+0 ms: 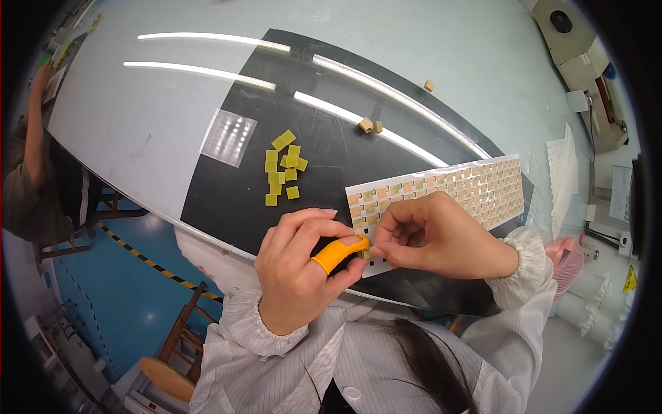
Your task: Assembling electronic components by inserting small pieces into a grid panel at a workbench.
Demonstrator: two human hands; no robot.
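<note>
My left hand [293, 269] wears an orange finger cot [338, 254] on its index finger. Between that finger and the thumb sits a small yellow-green block [365, 254], partly hidden. My right hand [441, 238] is closed in a pinch right beside the block; what its fingertips hold, if anything, is too small to make out. Both hands work at the near left edge of a white sheet [355, 189] covered in rows of small tan and greenish square pieces. Several loose yellow-green square blocks [272, 167] lie farther left on the black mat [324, 162].
A clear gridded sheet [231, 138] lies at the mat's left. Small wooden blocks [365, 125] stand on the mat, another block [429, 85] beyond it. White perforated sheets [562, 169] are at the right. A wooden stool [165, 378] stands below left; another person [31, 148] sits far left.
</note>
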